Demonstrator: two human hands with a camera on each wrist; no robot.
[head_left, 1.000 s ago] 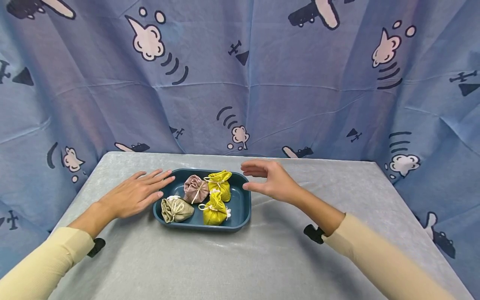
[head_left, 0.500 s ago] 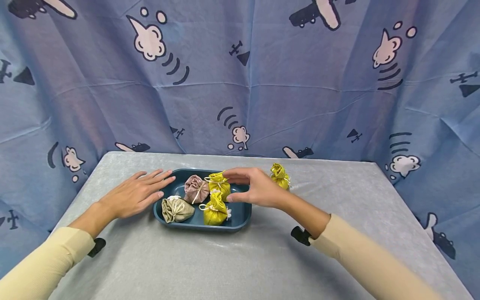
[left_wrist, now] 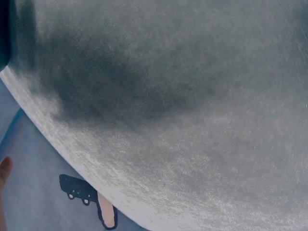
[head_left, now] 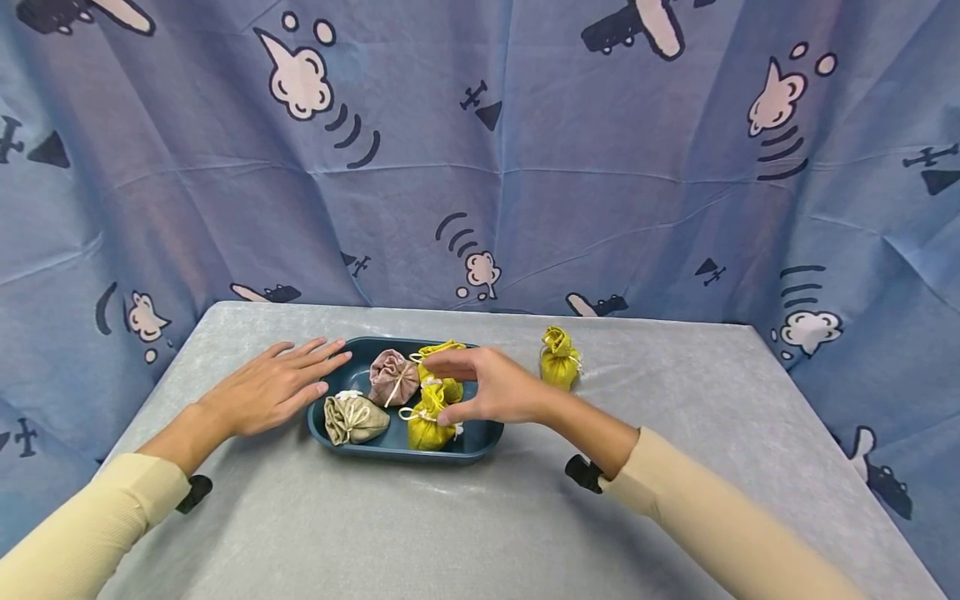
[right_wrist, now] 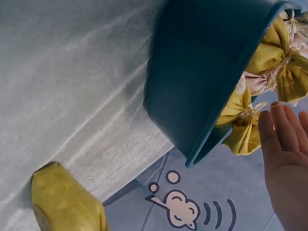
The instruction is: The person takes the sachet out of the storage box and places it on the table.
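Observation:
A dark blue tray (head_left: 480, 442) bears several small drawstring pouches. Two are yellow, the front pouch (head_left: 427, 429) and the back pouch (head_left: 452, 388); beside them lie a pink pouch (head_left: 392, 379) and a beige pouch (head_left: 354, 419). My right hand (head_left: 498, 387) is over the tray's right part, thumb and fingers spread apart. Its thumb overlaps the front yellow pouch, its fingers the back one. In the right wrist view the fingers (right_wrist: 276, 132) reach up beside the yellow pouches. My left hand (head_left: 273, 387) lies flat with its fingertips at the tray's left rim.
Another yellow pouch (head_left: 559, 360) stands on the grey cloth-covered table (head_left: 675, 400), right of the tray and behind my right forearm. A blue patterned curtain (head_left: 405, 208) hangs along the table's far edge.
My right hand has moved left and slightly nearer, from the tray's right rim to over the yellow pouches. This has uncovered the yellow pouch on the table. The left hand stays put.

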